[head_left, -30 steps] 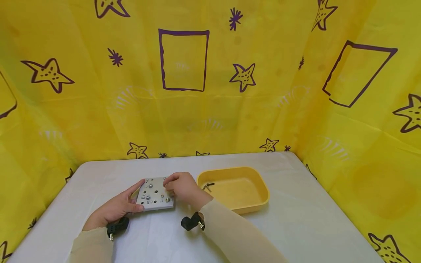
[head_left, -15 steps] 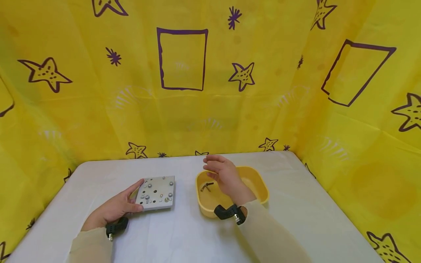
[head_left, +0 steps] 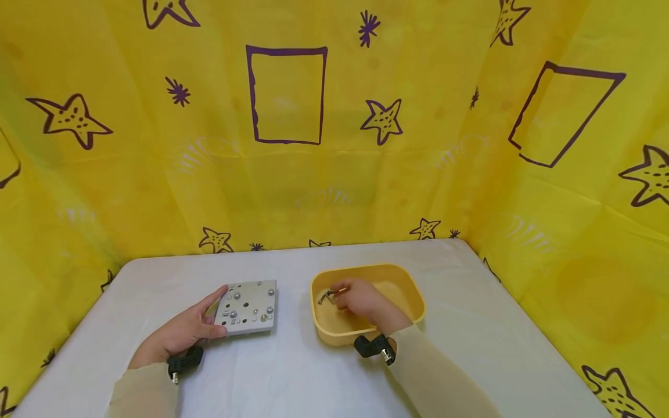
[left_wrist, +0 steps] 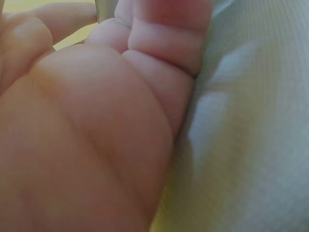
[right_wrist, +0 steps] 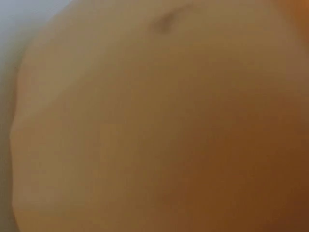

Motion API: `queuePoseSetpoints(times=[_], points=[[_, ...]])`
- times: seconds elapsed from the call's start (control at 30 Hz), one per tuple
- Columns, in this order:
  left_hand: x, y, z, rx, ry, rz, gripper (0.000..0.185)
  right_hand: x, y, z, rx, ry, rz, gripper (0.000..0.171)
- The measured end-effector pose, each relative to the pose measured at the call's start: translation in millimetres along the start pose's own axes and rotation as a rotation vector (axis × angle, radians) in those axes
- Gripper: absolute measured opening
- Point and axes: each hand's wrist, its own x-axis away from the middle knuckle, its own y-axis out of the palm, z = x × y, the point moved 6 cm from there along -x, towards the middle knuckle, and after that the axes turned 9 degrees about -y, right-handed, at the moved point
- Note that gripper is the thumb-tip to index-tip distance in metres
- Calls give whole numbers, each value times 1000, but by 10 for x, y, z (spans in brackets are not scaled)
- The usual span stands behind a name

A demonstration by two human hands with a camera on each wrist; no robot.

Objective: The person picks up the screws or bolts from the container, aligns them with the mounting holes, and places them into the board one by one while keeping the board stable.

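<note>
the left hand (head_left: 180, 334) lies on the white desk (head_left: 292, 377) and grips the near left corner of the grey metal plate (head_left: 247, 307) with its screws, thumb on top. further in, the right hand (head_left: 363, 299) is down in the yellow tray (head_left: 405, 290), its fingers at the small hex key (head_left: 327, 297); i cannot tell if they pinch it already. the step looks like fetching the key, and next it needs a firm pinch, then a lift over the tray wall toward the plate.

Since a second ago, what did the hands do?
The right hand left the grey plate, swung right over the yellow tray, then dropped inside to the small metal key; whether it grips it is unclear. The left hand stayed holding the plate's left edge. Plate and tray did not move.
</note>
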Motion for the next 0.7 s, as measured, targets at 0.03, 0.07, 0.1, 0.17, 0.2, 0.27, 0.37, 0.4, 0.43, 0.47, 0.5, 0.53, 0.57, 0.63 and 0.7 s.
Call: queuePoseSetpoints(times=[0.03, 0.07, 0.1, 0.17, 0.2, 0.27, 0.37, 0.4, 0.43, 0.47, 0.5, 0.53, 0.57, 0.63, 0.7], points=[[-1, 4, 2, 3, 7, -6, 112, 0, 19, 14, 4, 6, -11, 32], [-3, 4, 1, 1, 10, -3, 111, 0, 39, 18, 14, 1, -24, 30], [-3, 4, -1, -2, 10, 3, 111, 2, 59, 21, 21, 2, -41, 29], [-1, 6, -2, -8, 19, 2, 111, -1, 99, 17, 35, -18, -77, 26], [3, 8, -1, -13, 25, 1, 111, -2, 114, 4, 55, -40, -92, 26], [7, 9, 0, -22, 29, 0, 111, -8, 127, -28, 129, -97, -109, 28], [9, 11, 1, -5, 33, -11, 111, -23, 131, -67, 276, -192, -115, 35], [11, 13, 4, 6, 36, -17, 111, -26, 132, -77, 321, -215, -117, 38], [11, 14, 6, 12, 37, -20, 111, -30, 137, -79, 352, -228, -123, 41], [12, 15, 7, 19, 39, -23, 111, -34, 148, -75, 371, -240, -137, 43], [12, 17, 8, 25, 40, -25, 111, -37, 157, -74, 390, -249, -152, 45], [12, 18, 10, 29, 41, -27, 111, -41, 168, -69, 407, -256, -164, 45], [12, 20, 11, 30, 43, -28, 111, -44, 175, -69, 420, -264, -173, 45], [12, 22, 14, 35, 47, -31, 111, -50, 194, -76, 451, -286, -187, 45], [11, 25, 19, 48, 53, -40, 111, -53, 211, -86, 489, -309, -195, 44]])
